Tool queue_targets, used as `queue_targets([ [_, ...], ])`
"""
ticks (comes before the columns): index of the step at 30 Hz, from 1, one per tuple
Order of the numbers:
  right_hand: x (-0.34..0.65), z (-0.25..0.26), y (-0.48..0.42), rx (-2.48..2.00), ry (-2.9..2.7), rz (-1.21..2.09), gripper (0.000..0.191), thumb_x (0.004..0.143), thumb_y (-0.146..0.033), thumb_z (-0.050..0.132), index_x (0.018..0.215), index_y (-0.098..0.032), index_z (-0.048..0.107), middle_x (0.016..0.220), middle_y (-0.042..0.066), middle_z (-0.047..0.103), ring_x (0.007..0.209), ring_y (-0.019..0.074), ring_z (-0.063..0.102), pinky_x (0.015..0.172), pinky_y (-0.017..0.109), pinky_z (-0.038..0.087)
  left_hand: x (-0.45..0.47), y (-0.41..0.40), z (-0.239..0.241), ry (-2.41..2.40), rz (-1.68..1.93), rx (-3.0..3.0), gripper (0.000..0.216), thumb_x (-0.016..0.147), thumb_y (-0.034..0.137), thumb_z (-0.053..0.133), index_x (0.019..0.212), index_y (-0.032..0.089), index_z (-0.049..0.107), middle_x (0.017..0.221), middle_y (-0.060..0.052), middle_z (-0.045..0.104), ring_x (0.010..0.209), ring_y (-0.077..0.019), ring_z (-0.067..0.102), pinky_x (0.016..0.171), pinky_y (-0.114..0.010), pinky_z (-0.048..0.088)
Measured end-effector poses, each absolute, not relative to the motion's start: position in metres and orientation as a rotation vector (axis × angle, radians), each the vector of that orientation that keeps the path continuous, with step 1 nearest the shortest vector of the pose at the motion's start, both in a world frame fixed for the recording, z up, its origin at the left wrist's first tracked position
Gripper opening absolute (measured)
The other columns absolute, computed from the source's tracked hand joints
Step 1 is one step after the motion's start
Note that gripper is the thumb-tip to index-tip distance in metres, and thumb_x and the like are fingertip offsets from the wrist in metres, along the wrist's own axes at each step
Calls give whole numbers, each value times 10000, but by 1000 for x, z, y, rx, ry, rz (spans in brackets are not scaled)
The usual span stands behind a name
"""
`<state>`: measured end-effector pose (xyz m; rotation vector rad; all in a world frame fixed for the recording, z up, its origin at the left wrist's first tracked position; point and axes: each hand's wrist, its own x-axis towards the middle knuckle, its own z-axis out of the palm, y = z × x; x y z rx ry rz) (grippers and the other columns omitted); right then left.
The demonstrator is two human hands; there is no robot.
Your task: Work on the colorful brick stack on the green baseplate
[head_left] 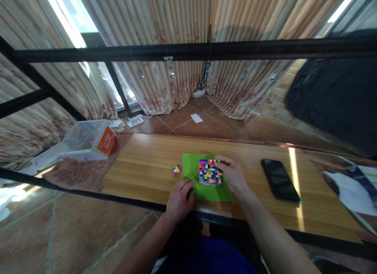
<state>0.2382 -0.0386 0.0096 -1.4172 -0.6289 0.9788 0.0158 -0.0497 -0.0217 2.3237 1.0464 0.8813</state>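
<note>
A green studded baseplate (188, 164) lies on the wooden table. On it stands a low block built of many small multicoloured toy bricks (209, 175). My right hand (232, 175) is at the block's far right corner, thumb and forefinger pinched on a small toy brick that the fingertips partly hide. My left hand (180, 199) rests at the near left edge of the baseplate, fingers loosely bent and thumb apart, with nothing visible in it. Just left of the baseplate sits a small pile of loose bricks (177, 170) in pink, yellow, green and white.
A black phone (280, 180) lies on the table (141, 164) to the right. Left of the table stands a clear plastic bin (88, 140) with an orange label. A dark metal bar (188, 51) crosses in front of the curtains (176, 22). Papers (350, 191) lie at far right.
</note>
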Motion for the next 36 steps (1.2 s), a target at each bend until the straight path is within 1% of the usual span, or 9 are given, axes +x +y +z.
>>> queue_targets([
  [5, 240, 6, -43, -1396, -662, 975, 506, 519, -433, 822, 930, -162, 708, 794, 37, 709, 683, 167, 626, 679, 332, 509, 10, -45, -14, 1071, 993, 2145, 231, 848, 134, 517, 1056, 185, 603, 1042, -89, 635, 975, -192, 619, 869, -356, 533],
  [8, 239, 3, -52, -1415, -685, 878, 535, 544, -449, 812, 986, -167, 704, 866, 50, 715, 746, 178, 640, 742, 358, 518, 1, -33, -12, 1242, 1116, 2061, 239, 833, 128, 522, 1053, 185, 595, 1016, -80, 631, 944, -191, 621, 834, -351, 536],
  [10, 237, 1, -60, -1437, -696, 798, 501, 586, -466, 785, 981, -167, 708, 901, 68, 720, 789, 197, 650, 776, 381, 520, -5, -22, -12, 1382, 1147, 2035, 267, 804, 115, 543, 1057, 186, 589, 989, -71, 622, 927, -194, 620, 827, -354, 534],
  [14, 233, 1, -76, -1510, -700, 695, 409, 640, -470, 742, 918, -172, 723, 903, 85, 730, 823, 228, 663, 804, 416, 523, -8, -3, -14, 1487, 1013, 2106, 345, 745, 85, 580, 1075, 186, 586, 994, -71, 611, 924, -208, 616, 838, -370, 524],
  [20, 234, 6, -99, -1578, -704, 681, 386, 661, -460, 722, 924, -177, 728, 929, 88, 734, 866, 237, 668, 854, 426, 509, -2, 8, -11, 1453, 875, 2187, 329, 783, 51, 514, 1071, 183, 600, 966, -77, 644, 888, -203, 618, 831, -364, 510],
  [25, 237, 8, -113, -1600, -679, 669, 352, 666, -448, 721, 903, -188, 727, 917, 81, 740, 866, 241, 673, 832, 412, 520, -4, 6, -12, 1442, 883, 2191, 282, 819, 78, 508, 1060, 184, 609, 972, -76, 651, 913, -206, 618, 843, -374, 509],
  [29, 235, 9, -118, -1588, -680, 652, 324, 686, -442, 708, 885, -187, 720, 892, 78, 740, 834, 233, 672, 800, 393, 525, -10, 3, -15, 1420, 958, 2095, 272, 818, 77, 514, 1039, 191, 625, 920, -56, 654, 850, -181, 627, 811, -354, 521],
  [33, 226, 12, -121, -1609, -757, 615, 313, 729, -440, 676, 903, -183, 715, 904, 83, 732, 838, 234, 668, 778, 382, 524, -11, -4, -12, 1346, 1090, 1860, 243, 799, 104, 551, 1002, 188, 655, 883, -45, 664, 822, -168, 633, 789, -334, 522],
  [36, 208, 18, -127, -1589, -936, 580, 274, 797, -415, 622, 926, -193, 716, 951, 86, 716, 886, 231, 657, 774, 365, 524, -3, -18, -3, 1254, 1128, 1547, 201, 776, 165, 610, 962, 180, 686, 879, -45, 691, 820, -165, 641, 799, -320, 510],
])
